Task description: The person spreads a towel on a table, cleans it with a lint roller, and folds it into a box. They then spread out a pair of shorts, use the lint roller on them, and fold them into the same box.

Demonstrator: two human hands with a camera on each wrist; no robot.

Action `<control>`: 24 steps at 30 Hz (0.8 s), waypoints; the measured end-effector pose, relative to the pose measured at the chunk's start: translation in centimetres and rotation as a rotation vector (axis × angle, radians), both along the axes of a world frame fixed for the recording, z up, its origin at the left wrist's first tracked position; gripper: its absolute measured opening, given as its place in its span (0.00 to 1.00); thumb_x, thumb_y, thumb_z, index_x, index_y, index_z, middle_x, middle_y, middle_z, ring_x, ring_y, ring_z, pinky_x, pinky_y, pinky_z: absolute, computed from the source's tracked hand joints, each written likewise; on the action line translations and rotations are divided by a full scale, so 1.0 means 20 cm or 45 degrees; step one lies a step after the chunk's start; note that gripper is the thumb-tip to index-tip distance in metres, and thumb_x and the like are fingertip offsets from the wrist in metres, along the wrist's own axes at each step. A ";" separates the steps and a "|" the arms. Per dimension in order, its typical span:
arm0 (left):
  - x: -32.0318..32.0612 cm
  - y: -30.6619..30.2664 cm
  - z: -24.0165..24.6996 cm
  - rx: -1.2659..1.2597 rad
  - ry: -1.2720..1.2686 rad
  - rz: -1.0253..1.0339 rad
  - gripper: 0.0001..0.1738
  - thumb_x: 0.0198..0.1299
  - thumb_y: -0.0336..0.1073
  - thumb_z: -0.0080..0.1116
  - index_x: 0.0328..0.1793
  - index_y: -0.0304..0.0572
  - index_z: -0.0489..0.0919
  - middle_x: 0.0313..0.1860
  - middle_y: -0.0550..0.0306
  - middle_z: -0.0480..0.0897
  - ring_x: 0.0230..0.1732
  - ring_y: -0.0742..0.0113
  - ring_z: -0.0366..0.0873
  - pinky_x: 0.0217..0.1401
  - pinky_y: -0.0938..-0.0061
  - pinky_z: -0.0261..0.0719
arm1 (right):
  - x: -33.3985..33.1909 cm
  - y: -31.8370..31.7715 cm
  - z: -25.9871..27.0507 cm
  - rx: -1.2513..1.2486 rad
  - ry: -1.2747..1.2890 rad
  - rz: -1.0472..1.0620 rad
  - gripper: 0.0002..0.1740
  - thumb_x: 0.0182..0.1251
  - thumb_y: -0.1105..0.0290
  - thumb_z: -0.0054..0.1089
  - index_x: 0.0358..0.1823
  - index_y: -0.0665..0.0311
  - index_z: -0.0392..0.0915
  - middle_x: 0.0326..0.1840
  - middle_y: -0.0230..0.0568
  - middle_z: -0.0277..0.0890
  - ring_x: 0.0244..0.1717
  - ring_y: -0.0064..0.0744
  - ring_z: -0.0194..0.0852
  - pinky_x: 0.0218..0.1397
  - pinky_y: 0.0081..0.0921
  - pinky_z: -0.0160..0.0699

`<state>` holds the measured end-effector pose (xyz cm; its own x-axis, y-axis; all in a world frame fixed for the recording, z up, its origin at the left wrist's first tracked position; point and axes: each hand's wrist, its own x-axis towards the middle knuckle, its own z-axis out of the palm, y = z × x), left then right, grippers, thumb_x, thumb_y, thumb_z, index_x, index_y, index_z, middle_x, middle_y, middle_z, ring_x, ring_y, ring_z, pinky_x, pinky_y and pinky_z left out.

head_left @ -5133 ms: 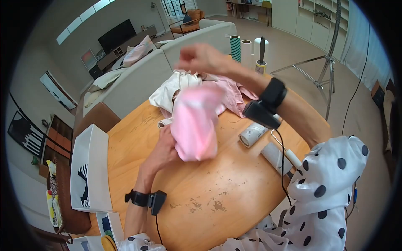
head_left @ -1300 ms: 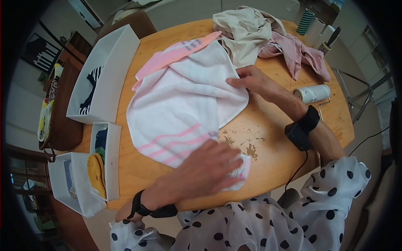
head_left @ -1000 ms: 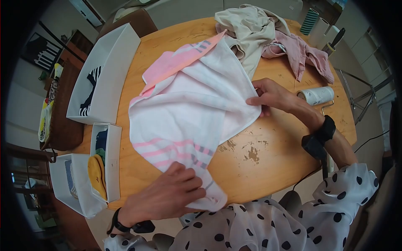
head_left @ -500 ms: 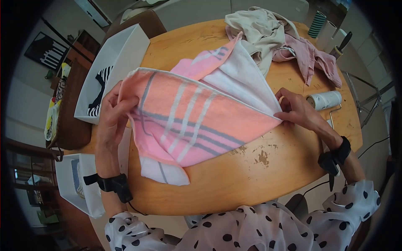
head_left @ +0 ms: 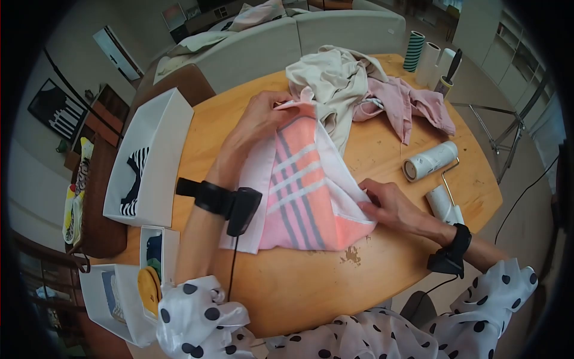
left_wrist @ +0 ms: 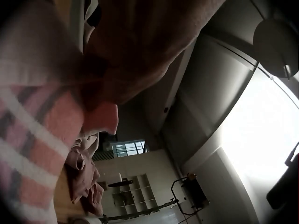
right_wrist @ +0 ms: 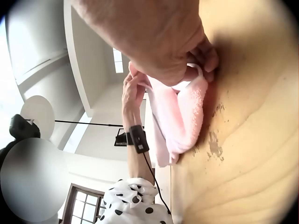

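A pink and orange towel (head_left: 299, 197) with white and grey stripes hangs partly folded over the wooden table. At its top corner, the left hand (head_left: 258, 116) pinches the edge. The right hand (head_left: 391, 206) grips the lower right corner between thumb and fingers. In the left wrist view the towel (left_wrist: 32, 140) lies below the dark left hand (left_wrist: 135, 51). The right wrist view has the right hand (right_wrist: 159, 42) pinching the rolled pink edge of the towel (right_wrist: 180, 116), close above the tabletop, with the left hand (right_wrist: 133, 93) holding the far end.
Behind the towel lie a cream garment (head_left: 329, 78) and a pink garment (head_left: 412, 107). Lint rollers (head_left: 431, 160) are on the right, and upright rolls (head_left: 414, 52) at the back. White boxes (head_left: 179, 143) with clothes line the left; a sofa (head_left: 353, 33) stands beyond the table (head_left: 269, 305).
The left hand has carried its towel edge from the left up to the far side, near the cream garment. The right hand keeps its corner. The head view has tilted up.
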<state>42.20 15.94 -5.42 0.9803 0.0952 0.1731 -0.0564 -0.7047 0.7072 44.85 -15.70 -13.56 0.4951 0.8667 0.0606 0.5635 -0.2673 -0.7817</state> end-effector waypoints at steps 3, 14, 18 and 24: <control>0.20 0.06 -0.16 -0.627 -0.172 -0.135 0.12 0.57 0.36 0.64 0.42 0.34 0.86 0.28 0.62 0.79 0.30 0.74 0.72 0.33 0.75 0.69 | -0.03 0.02 0.02 -0.016 0.033 0.034 0.23 0.67 0.71 0.60 0.61 0.70 0.67 0.23 0.43 0.75 0.24 0.32 0.71 0.30 0.32 0.69; 0.18 0.08 -0.17 -0.424 0.035 0.199 0.14 0.58 0.40 0.64 0.42 0.36 0.87 0.31 0.66 0.80 0.34 0.77 0.72 0.38 0.82 0.67 | -0.10 -0.05 0.05 0.136 0.004 0.038 0.16 0.69 0.73 0.56 0.56 0.67 0.72 0.27 0.43 0.70 0.28 0.33 0.70 0.32 0.31 0.67; 0.03 0.20 -0.08 -0.546 -0.233 0.209 0.12 0.56 0.34 0.66 0.42 0.32 0.88 0.34 0.63 0.84 0.35 0.77 0.76 0.40 0.80 0.71 | -0.12 -0.10 0.16 0.126 0.009 0.151 0.14 0.67 0.72 0.61 0.52 0.67 0.75 0.33 0.43 0.70 0.31 0.36 0.71 0.35 0.32 0.69; -0.31 0.37 0.28 -0.670 -0.682 0.152 0.12 0.59 0.30 0.68 0.47 0.32 0.87 0.41 0.60 0.86 0.42 0.76 0.79 0.53 0.80 0.73 | -0.17 -0.06 0.13 0.269 -0.467 0.099 0.14 0.62 0.68 0.72 0.43 0.66 0.79 0.36 0.41 0.70 0.33 0.36 0.71 0.37 0.30 0.70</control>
<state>35.99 23.37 0.22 0.7528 0.3974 0.5247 -0.4312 -0.3047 0.8493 41.47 -16.84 -10.93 0.3413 0.8505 0.4003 0.8263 -0.0685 -0.5591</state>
